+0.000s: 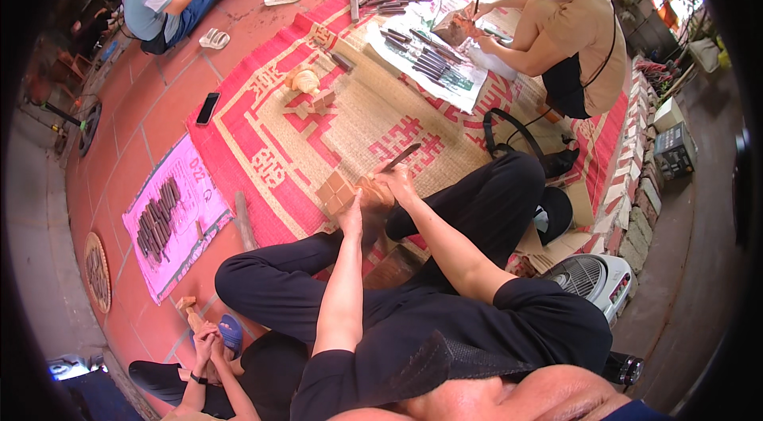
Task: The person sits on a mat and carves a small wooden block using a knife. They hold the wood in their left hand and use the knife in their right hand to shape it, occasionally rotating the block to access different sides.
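A light brown wood block [336, 192] with a squared, line-marked end lies over my crossed legs, and its other end looks carved and rounded. My left hand [350, 217] is closed round the near side of the block. Over the carved end, my right hand [396, 182] is closed on a dark, slender carving tool [402, 156], which points up and to the right. The tool's lower end is hidden by the hand and the wood.
A red and straw mat [358, 135] holds a small carving [303, 79], a phone [208, 108] and several dark tools [437, 63]. Opposite, a person carves wood. More tools [160, 218] lie on a pink sheet at left. A fan [584, 278] stands at right; another person's hands [208, 339] hold wood at lower left.
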A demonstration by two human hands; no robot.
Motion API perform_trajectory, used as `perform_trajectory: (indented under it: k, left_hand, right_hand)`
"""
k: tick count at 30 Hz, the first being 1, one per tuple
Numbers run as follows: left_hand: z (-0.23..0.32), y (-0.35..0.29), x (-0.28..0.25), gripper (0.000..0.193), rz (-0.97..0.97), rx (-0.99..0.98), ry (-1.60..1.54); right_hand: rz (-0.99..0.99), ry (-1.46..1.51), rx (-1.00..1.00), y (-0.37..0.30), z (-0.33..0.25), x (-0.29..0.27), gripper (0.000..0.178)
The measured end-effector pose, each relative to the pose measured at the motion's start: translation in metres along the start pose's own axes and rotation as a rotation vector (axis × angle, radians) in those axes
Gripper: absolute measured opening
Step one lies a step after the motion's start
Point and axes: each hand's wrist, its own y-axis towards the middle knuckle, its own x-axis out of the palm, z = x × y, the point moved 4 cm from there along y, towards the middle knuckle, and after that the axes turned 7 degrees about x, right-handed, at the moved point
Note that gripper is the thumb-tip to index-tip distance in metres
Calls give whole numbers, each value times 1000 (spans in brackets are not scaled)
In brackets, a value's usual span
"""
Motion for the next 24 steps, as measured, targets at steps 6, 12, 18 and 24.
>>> perform_trajectory:
  k: [6, 12, 18, 24]
  left_hand:
    - [0, 9, -12, 40, -117, 44, 58]
    - [10, 4, -5, 44, -111, -86, -3]
    - [15, 0, -11, 57, -114, -133, 58]
    - [34, -8, -3, 63, -88, -195, 73]
  right_hand:
    - [17, 67, 70, -2, -6, 3, 6]
    - [8, 16, 147, 3, 3, -6, 8]
    - [61, 57, 122, 5, 3, -7, 8]
    - [27, 92, 105, 8, 5, -10, 7]
